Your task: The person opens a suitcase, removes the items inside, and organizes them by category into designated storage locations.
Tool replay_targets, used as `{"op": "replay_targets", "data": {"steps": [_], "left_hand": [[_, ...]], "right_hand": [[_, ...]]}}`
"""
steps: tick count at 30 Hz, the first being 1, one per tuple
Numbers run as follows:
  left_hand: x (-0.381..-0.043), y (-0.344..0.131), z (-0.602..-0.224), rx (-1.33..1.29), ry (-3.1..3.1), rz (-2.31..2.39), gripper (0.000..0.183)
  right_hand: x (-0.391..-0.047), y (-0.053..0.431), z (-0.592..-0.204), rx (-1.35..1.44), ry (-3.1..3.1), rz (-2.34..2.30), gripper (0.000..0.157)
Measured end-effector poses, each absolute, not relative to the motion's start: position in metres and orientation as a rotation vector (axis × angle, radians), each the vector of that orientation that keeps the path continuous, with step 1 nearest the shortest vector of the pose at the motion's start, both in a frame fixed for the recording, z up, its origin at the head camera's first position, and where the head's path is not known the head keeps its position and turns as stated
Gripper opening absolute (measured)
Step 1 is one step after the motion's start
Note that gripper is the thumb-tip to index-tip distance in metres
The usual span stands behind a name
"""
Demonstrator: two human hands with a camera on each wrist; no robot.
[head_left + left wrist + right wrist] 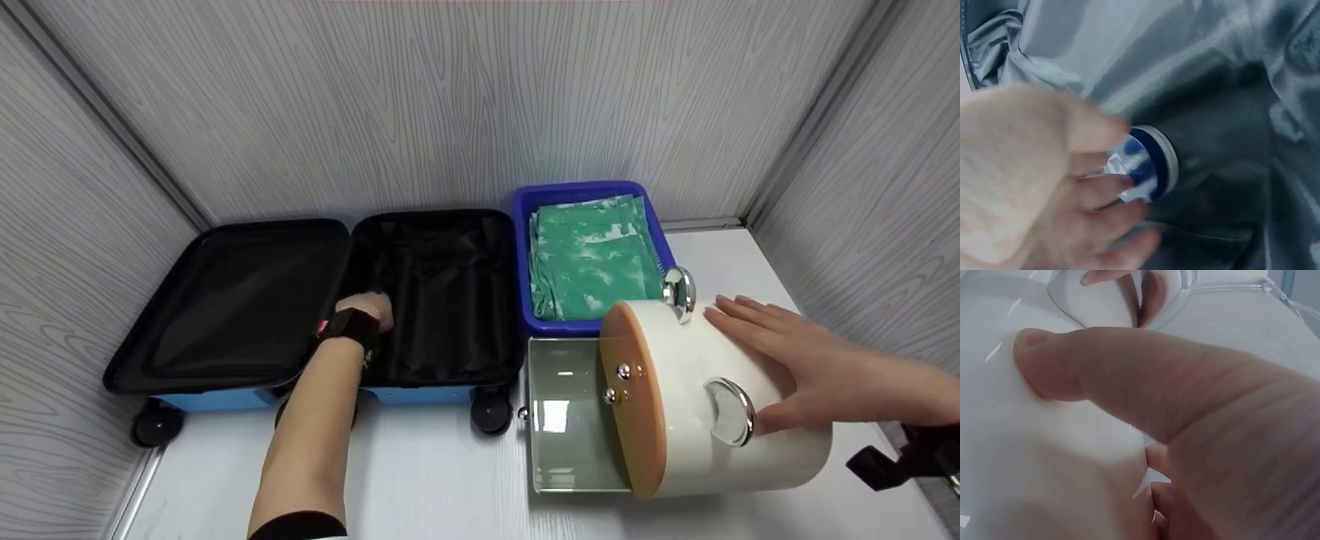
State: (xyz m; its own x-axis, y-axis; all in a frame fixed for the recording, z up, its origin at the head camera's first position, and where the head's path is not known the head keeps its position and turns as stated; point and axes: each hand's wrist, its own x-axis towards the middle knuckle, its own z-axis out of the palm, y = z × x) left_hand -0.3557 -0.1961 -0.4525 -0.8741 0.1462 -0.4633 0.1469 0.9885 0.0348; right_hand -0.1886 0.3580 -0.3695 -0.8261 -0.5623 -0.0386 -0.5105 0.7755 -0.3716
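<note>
My left hand reaches down into the right half of an open suitcase. In the left wrist view, its thumb and fingers are curled around a small round blue-and-white can with a silver rim, above the dark lining. The hand is blurred and covers part of the can. My right hand rests with spread fingers on a white rounded storage box, which lies tipped on its side. This box has an orange front with silver knobs, chrome handles and a clear door swung out.
The suitcase's black left half lies open beside the other, on black wheels. A blue basket holds folded green-and-white cloth behind the white box. Grey wood-grain walls enclose the white table.
</note>
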Motion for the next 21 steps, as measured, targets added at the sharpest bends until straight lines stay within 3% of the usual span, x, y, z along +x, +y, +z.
{"op": "replay_targets", "data": {"steps": [4,9,14,21], "left_hand": [[-0.355,-0.2,-0.458,0.176,2.649,0.09,0.061],[-0.353,-0.202,-0.46,0.182,2.602,0.075,0.06],[-0.351,-0.203,-0.457,0.185,2.61,-0.001,0.046],[-0.346,-0.21,-0.458,0.234,2.684,0.053,0.008]], "right_hand": [[-0.188,0.357,-0.367,-0.828,2.805,-0.529,0.122],[-0.188,0.358,-0.367,-0.83,2.813,-0.511,0.122],[-0.188,0.358,-0.367,-0.822,2.811,-0.506,0.122],[-0.188,0.356,-0.366,-0.811,2.801,-0.553,0.123]]}}
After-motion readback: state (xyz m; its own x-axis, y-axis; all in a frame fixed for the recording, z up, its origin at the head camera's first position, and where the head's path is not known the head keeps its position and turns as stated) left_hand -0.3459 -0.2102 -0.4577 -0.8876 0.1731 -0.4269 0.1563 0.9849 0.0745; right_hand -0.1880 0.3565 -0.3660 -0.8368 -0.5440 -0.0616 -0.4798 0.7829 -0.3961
